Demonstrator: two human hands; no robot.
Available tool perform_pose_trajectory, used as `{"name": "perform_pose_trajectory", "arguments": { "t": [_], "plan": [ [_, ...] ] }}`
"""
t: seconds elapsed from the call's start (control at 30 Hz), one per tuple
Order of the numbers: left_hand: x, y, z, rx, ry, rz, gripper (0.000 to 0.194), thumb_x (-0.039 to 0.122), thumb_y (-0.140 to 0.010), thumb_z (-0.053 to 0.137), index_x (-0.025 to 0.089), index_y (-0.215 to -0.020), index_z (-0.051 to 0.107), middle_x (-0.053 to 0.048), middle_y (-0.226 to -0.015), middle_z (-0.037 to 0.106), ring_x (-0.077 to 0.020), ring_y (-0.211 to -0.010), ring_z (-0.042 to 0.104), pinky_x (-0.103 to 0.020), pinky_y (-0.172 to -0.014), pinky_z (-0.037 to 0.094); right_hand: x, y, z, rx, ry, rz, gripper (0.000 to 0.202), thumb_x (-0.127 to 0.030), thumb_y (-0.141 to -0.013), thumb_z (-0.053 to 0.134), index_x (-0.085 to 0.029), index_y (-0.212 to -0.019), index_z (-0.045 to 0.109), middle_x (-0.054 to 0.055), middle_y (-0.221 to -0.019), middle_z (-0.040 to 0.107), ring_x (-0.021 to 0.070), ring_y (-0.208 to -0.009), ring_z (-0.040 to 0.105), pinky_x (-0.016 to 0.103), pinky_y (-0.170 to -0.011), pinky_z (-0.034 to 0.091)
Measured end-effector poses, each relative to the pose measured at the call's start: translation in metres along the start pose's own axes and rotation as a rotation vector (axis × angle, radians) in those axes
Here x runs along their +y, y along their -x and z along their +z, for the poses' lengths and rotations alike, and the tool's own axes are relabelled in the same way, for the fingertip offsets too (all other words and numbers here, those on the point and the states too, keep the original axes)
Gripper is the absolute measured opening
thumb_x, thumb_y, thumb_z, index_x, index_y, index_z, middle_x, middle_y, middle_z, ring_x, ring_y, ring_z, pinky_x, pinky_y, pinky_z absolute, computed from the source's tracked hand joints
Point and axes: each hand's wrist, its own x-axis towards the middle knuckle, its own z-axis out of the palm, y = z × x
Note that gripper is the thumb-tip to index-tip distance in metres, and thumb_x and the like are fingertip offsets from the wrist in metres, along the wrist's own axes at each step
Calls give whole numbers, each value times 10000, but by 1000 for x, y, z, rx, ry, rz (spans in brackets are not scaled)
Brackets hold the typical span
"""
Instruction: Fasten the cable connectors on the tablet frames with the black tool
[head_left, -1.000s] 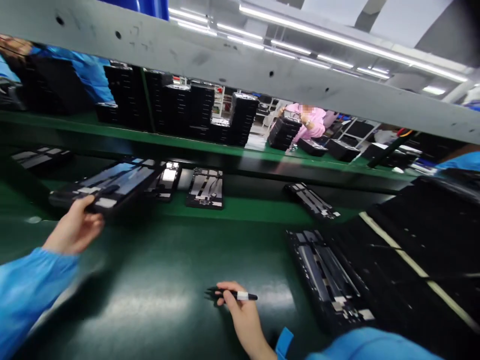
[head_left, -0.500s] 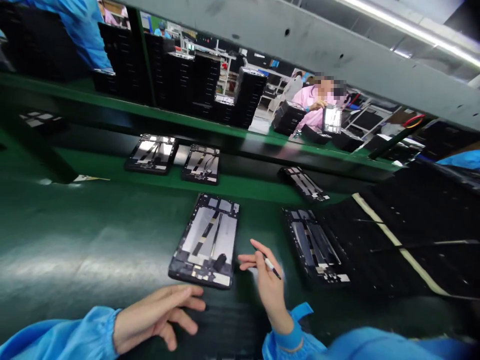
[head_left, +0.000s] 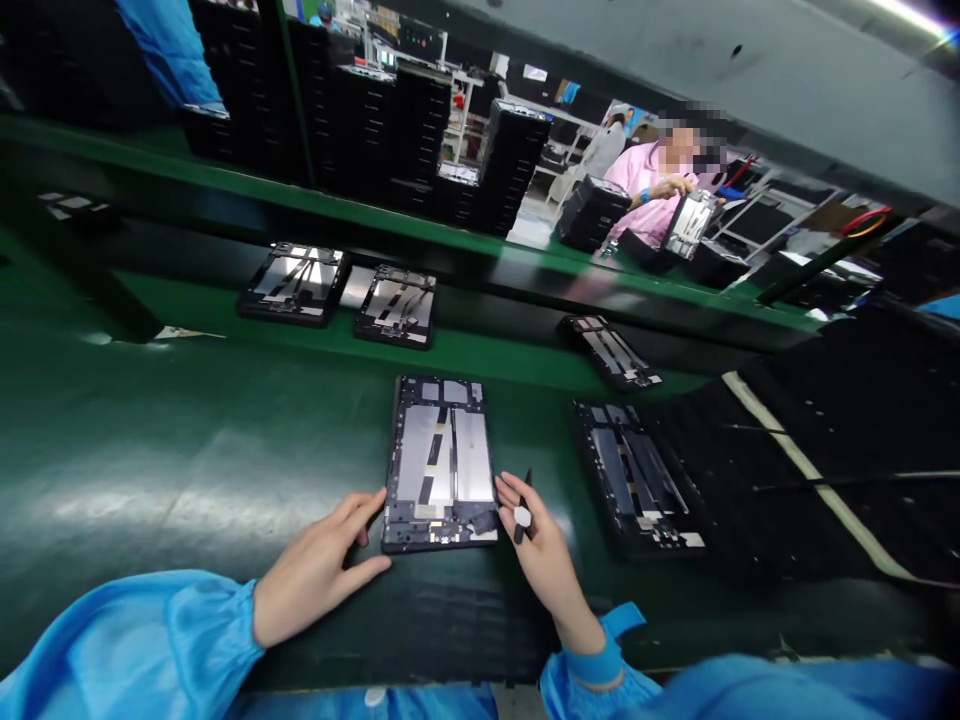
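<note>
An open tablet housing (head_left: 472, 455) with silver panels and dark strips lies on the green bench in front of me. My left hand (head_left: 326, 565) touches its lower left edge, fingers apart and thumb near the bottom corner, holding nothing. At the lower right edge, my right hand (head_left: 540, 550) has its fingertips against the housing's side and holds a dark pen-like tool with a white band (head_left: 522, 517). A second open housing (head_left: 637, 475) lies to the right, apart from my hands.
Three more open housings, one of them (head_left: 296, 283), lie along the bench's back. Tall black stacks (head_left: 420, 140) stand on the shelf (head_left: 225, 190) above. Black padding (head_left: 847, 470) covers the right side. Beyond the shelf, a person in pink (head_left: 649, 180) holds a panel.
The housing in front of me has turned more upright and sits slightly farther right. Both hands have come to its sides, the left moving up and flattening from its sideways pose.
</note>
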Motion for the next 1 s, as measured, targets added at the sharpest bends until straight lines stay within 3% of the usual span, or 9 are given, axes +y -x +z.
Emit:
{"name": "perform_pose_trajectory", "arguments": {
  "t": [0.1,0.2,0.4,0.57,0.77,0.87,1.0],
  "plan": [
    [7,-2,-7,52,-51,29,523,463,-1024,577,248,-1493,492,-76,-1274,652,-199,-943,728,-267,-800,594,-9,4,-5,11,104,-65,474,-440,-971,665,-233,-1394,608,139,-1417,668,319,-1330,626,511,-1114,522],
    [18,-7,-9,106,-44,119,388,525,-1063,506,242,-1307,611,-43,-1122,705,-181,-896,727,-251,-775,573,-24,11,7,24,228,-219,348,-303,-990,638,-269,-1336,651,88,-1340,717,276,-1250,677,423,-1051,562],
    [29,-19,0,117,50,248,345,398,-1129,391,223,-1012,664,18,-926,729,-125,-818,716,-207,-726,519,-40,13,58,-279,316,-513,340,-100,-961,614,-256,-1250,703,67,-1120,778,250,-1019,723,367,-873,588],
    [22,-22,-1,143,129,207,348,428,-1115,436,230,-994,696,16,-896,696,-110,-794,690,-196,-717,506,-39,4,72,-274,309,-484,329,-34,-917,660,-221,-1184,707,44,-928,769,241,-900,708,359,-826,545],
    [24,-21,2,148,14,207,399,422,-1122,410,217,-925,690,6,-884,638,-115,-765,651,-212,-651,475,-39,6,70,-272,285,-500,335,-39,-916,669,-234,-1188,685,24,-915,751,228,-897,688,337,-824,519],
    [28,-18,-1,203,-174,300,376,325,-1131,393,193,-911,667,-3,-868,637,-144,-742,608,-256,-634,448,-37,7,73,-249,316,-557,313,-51,-943,630,-233,-1194,677,32,-910,734,230,-865,672,342,-795,513],
    [26,-10,-9,235,-434,468,387,147,-1123,287,162,-1120,674,-36,-1009,692,-178,-807,583,-306,-708,450,-36,8,76,-251,397,-631,341,-38,-967,559,-234,-1224,669,61,-963,734,243,-861,659,352,-765,513]
  ]
}}
